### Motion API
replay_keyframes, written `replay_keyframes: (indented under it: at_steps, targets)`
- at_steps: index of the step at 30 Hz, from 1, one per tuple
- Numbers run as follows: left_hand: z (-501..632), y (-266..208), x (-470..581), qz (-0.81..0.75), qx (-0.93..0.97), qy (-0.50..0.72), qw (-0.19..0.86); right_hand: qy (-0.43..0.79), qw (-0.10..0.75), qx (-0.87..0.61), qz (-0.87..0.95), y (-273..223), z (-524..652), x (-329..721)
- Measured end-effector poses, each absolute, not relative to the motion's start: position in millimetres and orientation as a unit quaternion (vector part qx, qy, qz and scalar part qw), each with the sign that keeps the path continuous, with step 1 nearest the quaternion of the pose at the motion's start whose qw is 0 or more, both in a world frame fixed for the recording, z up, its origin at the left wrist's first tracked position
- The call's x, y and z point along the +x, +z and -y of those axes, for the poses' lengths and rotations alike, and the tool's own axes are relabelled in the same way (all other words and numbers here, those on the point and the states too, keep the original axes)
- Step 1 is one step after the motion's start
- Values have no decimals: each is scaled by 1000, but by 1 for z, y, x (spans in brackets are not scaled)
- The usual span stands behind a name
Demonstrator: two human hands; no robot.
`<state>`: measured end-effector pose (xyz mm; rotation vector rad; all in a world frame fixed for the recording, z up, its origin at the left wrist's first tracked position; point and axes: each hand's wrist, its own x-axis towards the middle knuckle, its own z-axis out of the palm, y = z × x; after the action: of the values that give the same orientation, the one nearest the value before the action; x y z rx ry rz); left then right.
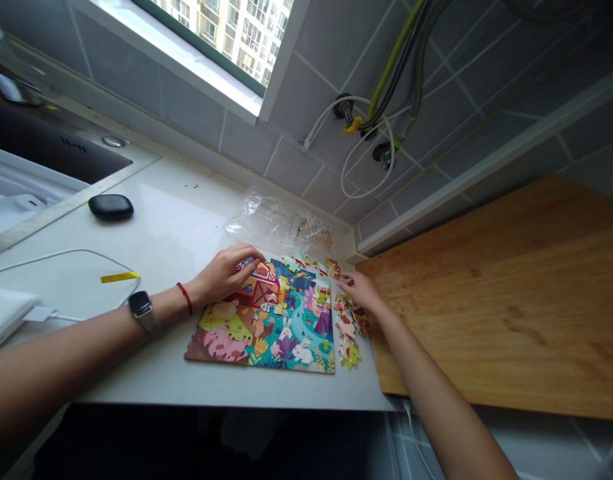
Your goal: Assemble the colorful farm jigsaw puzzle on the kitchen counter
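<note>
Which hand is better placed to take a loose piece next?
Probably the right hand: it sits by the loose pieces beside the puzzle, while the left hand is at the puzzle's upper left.

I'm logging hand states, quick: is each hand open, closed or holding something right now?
Left hand: at the upper left of the puzzle; grip cannot be told.
Right hand: at the loose pieces; grip cannot be told.

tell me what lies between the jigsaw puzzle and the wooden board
Loose jigsaw pieces on the white countertop and, toward the back, the right hand, as the head view shows.
</note>
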<state>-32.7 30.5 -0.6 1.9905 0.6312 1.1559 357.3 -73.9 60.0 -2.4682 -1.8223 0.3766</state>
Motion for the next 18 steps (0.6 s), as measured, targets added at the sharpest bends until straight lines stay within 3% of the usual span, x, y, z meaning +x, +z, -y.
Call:
replay_keyframes:
  at_steps: [18]
  targets:
    - [-30,0,-33,-232,779,456,362,239,96,-881,398,42,15,363]
